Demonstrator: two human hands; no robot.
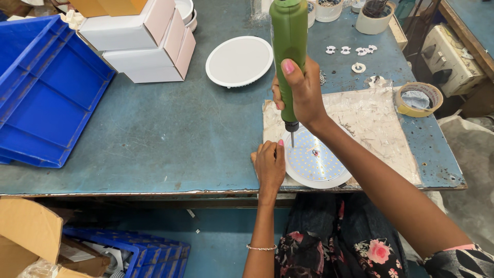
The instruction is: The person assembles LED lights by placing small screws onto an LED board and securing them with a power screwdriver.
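here right hand fingers wrap the green screwdriver; left hand fingers press the led disc.

LED disc on sheet at worktop front edge, driver upright above it; round cover behind, boxes left of cover, crate far left, tape roll right of sheet

I am at a workbench in a small assembly workshop, as shown by the scuffed blue-green table, the stacked blue plastic bins, white product boxes, a tape roll, and small white fittings scattered about.
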